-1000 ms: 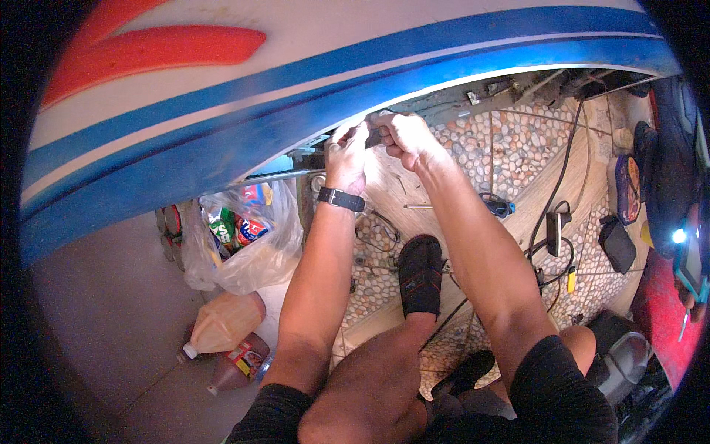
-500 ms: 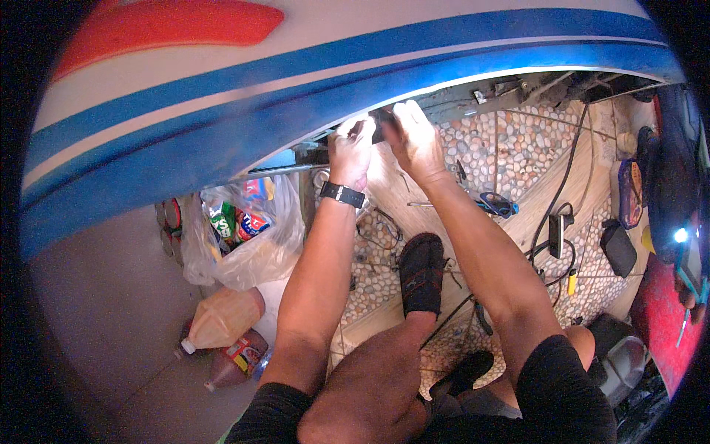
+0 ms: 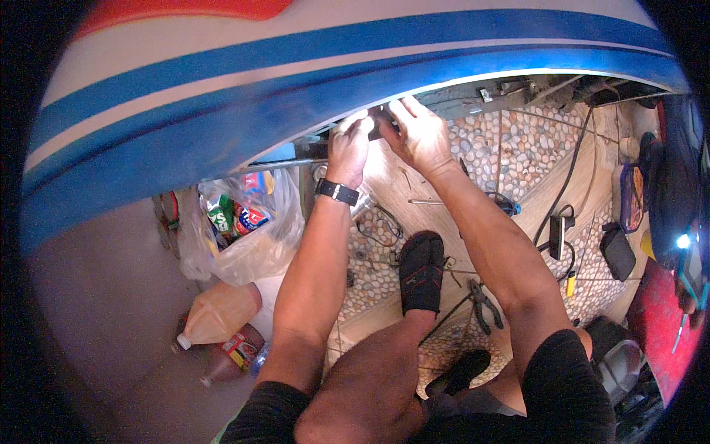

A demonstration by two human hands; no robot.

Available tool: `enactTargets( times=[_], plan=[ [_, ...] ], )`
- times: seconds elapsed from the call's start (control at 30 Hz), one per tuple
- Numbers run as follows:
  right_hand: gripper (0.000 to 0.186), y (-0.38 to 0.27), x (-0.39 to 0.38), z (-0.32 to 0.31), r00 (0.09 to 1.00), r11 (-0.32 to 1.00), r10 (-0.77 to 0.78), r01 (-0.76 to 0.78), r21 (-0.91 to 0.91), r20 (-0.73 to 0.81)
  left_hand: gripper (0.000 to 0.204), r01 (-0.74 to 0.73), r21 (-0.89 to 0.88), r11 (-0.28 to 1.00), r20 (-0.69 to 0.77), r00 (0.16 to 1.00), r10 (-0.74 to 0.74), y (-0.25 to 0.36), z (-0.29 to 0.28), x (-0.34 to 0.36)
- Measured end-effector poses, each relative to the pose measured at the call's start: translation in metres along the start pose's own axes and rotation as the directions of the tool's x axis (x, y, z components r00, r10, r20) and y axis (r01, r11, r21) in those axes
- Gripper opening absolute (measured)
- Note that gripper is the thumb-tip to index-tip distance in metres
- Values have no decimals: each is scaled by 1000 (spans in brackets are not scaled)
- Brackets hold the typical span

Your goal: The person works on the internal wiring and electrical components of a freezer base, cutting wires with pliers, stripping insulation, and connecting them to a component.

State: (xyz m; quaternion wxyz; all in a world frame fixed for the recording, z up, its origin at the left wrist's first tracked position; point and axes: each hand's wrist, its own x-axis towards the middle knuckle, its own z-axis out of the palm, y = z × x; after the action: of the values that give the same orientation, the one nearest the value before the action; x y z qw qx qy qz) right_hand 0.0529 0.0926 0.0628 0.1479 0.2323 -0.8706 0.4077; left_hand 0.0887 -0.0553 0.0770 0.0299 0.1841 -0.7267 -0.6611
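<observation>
Both my hands reach up to the lower edge of a large blue and white panel point(image 3: 222, 126), in bright light. My left hand point(image 3: 347, 148), with a black-strapped watch on its wrist, has its fingers curled together at the edge. Beside it, my right hand point(image 3: 425, 140) is bent with its fingers up against the underside and its thumb turned toward the left hand. Something dark point(image 3: 379, 124) sits between the two hands; its kind is hidden by the fingers and the panel. Metal framework point(image 3: 473, 103) shows beneath the panel to the right.
Pliers point(image 3: 484, 307), a screwdriver point(image 3: 425, 202) and a black cable point(image 3: 566, 177) lie on the pebbled floor point(image 3: 529, 148). Left stand a plastic bag of packets point(image 3: 251, 255) and bottles point(image 3: 222, 314). At far right, another person's hand point(image 3: 688, 300) is beside a bright light point(image 3: 683, 241).
My right hand's fingers have bent a little more at the panel edge, and the forearm has shifted, uncovering the pliers. The view has moved slightly. My left hand stays at the edge.
</observation>
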Motion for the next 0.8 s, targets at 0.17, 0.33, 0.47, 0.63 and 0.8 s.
enactTargets(
  times=[0.17,0.33,0.47,0.63,0.8],
  plan=[
    [18,-3,1,5,998,998,-57,58,40,-34,20,29,319,947,-9,1000,-28,-1,-5,0],
    [13,-6,4,20,984,979,155,-142,143,-84,25,-249,483,839,36,963,265,-13,-3,3],
    [8,-14,9,30,663,358,679,-674,646,316,27,-365,536,762,83,920,382,-12,1,2],
    [8,-1,15,14,416,-454,458,-651,609,786,24,-240,483,842,82,970,230,-5,-5,-2],
    [16,-10,-9,19,870,711,491,-367,600,-50,25,-298,546,783,66,947,314,-12,-2,3]
  ],
)
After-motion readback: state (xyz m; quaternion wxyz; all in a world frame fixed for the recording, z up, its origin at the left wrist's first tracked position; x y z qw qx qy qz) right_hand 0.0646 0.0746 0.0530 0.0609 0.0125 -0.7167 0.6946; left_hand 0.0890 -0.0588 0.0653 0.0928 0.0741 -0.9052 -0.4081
